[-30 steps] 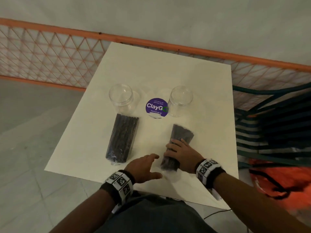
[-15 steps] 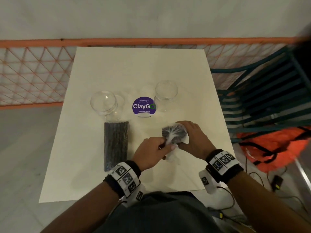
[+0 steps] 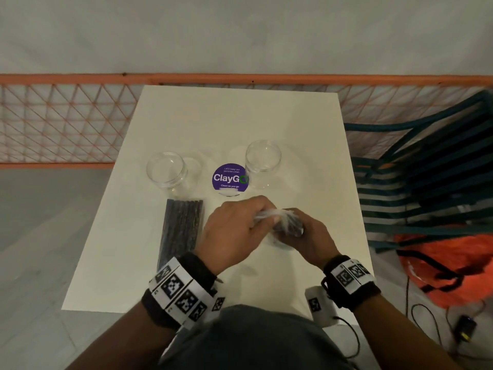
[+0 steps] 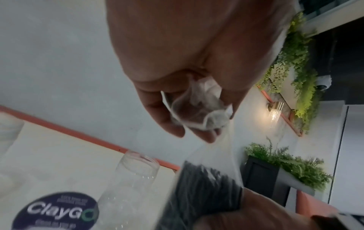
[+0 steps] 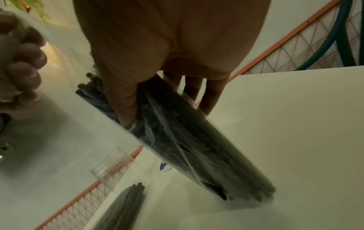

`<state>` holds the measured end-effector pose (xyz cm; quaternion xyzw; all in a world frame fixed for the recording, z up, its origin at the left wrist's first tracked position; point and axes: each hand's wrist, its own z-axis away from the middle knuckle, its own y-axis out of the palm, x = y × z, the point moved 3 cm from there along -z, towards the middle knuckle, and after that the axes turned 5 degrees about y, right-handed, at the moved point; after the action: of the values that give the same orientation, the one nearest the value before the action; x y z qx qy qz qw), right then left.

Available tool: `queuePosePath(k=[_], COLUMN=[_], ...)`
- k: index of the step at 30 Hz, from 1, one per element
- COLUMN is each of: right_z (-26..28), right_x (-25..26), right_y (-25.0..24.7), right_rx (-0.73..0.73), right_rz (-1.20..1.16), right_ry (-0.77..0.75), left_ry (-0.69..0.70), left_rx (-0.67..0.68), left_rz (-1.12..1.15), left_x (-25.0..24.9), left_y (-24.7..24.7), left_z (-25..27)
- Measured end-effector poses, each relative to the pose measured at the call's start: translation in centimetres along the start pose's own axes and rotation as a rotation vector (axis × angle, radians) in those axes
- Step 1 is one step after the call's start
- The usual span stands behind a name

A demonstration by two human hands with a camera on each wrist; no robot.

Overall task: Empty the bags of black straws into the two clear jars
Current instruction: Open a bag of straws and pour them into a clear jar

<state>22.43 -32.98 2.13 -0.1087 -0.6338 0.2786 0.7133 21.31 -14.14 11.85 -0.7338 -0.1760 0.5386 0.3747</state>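
Observation:
Two clear jars stand open on the white table (image 3: pixel 240 121): the left jar (image 3: pixel 166 170) and the right jar (image 3: pixel 262 161) (image 4: pixel 135 172). My right hand (image 3: pixel 306 233) (image 5: pixel 157 87) grips a bag of black straws (image 3: pixel 289 221) (image 5: pixel 189 140) upright above the table. My left hand (image 3: pixel 234 225) (image 4: pixel 189 109) pinches the bunched clear plastic top (image 3: pixel 266 215) (image 4: pixel 199 112) of that bag. A second bag of black straws (image 3: pixel 181 231) (image 5: pixel 122 205) lies flat on the table in front of the left jar.
A round purple ClayGo sticker (image 3: pixel 230 179) sits between the jars. An orange mesh railing (image 3: pixel 66 124) runs behind and left of the table. A dark green slatted chair (image 3: pixel 426 177) and an orange bag (image 3: pixel 453 263) stand to the right.
My right hand lifted the right bag off the table and stood it upright. My left hand came over and took hold of the bag's plastic top, pulling it leftward.

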Motion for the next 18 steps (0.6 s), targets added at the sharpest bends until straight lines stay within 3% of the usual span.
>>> queuePosePath(k=[5, 12, 15, 18], right_z=[-0.3, 0.7, 0.3, 0.3], right_x=[-0.2, 2.2, 2.4, 2.7], right_y=[-0.8, 0.1, 1.5, 1.3], right_rx=[0.073, -0.072, -0.084, -0.220], right_rz=[-0.016, -0.115, -0.087, -0.007], right_ry=[0.031, 0.015, 0.046, 0.092], left_ry=[-0.042, -0.058, -0.077, -0.068], left_rx=[-0.095, 0.047, 0.054, 0.035], left_rz=[0.146, 0.150, 0.191, 0.253], left_x=[-0.6, -1.7, -2.4, -2.6], left_y=[-1.0, 0.3, 0.8, 0.7], left_z=[-1.0, -2.2, -2.6, -3.1])
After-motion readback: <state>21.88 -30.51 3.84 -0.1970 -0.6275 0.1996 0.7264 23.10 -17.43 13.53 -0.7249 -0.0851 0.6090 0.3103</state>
